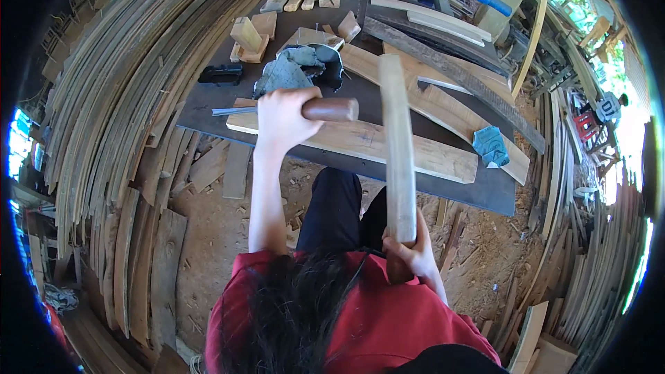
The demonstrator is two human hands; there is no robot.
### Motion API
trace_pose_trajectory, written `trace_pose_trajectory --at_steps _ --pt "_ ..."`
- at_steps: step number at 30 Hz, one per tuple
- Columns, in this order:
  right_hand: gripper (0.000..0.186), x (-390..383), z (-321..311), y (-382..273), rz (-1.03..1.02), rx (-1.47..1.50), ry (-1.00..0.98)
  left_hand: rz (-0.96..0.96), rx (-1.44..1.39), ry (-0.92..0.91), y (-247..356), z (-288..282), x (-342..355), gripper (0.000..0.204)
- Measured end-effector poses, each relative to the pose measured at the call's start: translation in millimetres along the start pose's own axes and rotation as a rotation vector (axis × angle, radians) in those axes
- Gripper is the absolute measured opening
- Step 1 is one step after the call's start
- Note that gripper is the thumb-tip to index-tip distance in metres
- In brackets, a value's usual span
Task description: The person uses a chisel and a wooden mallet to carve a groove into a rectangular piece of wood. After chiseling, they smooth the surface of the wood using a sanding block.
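Note:
My left hand (pixel 284 114) is closed round the brown wooden handle (pixel 332 109) of what looks like a chisel. Its grey metal blade (pixel 233 111) points left, over a long pale plank (pixel 388 150) near the table's front edge. My right hand (pixel 414 253), low and close to my body, grips the lower end of a long pale wooden club (pixel 397 145). A dark brown part shows at that gripped end. The club stands nearly upright in the picture, apart from the chisel handle. Some of my right fingers are hidden.
On the dark table (pixel 485 197) lie a blue-grey cloth (pixel 287 69), a curved board (pixel 443 114), a crumpled blue piece (pixel 491 146), a black object (pixel 220 75) and small wood blocks (pixel 249 38). Stacked wooden strips (pixel 131 97) line the left side. Shavings litter the floor (pixel 215 263).

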State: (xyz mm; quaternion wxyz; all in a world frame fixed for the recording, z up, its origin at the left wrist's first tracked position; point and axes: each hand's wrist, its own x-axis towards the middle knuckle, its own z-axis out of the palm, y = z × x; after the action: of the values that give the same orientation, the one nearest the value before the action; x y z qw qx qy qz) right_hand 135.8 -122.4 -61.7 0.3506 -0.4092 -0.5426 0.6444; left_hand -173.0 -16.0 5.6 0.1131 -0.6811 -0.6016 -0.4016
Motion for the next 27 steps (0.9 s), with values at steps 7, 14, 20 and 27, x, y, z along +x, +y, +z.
trace_pose_trajectory --at_steps 7,14,20,27 --pt "0.069 -23 -37 0 -0.073 0.247 0.25 0.218 -0.053 0.154 79 -5 9 0.024" --pt "0.061 -76 -91 -2 -0.136 0.231 0.614 0.422 -0.275 -0.372 210 61 -18 0.03" --pt "0.078 -119 -131 6 -0.189 0.232 1.013 0.484 -0.41 -0.655 292 91 -25 0.022" --pt "0.076 -142 -153 2 -0.217 0.235 1.123 0.453 -0.415 -0.725 327 104 -38 0.022"
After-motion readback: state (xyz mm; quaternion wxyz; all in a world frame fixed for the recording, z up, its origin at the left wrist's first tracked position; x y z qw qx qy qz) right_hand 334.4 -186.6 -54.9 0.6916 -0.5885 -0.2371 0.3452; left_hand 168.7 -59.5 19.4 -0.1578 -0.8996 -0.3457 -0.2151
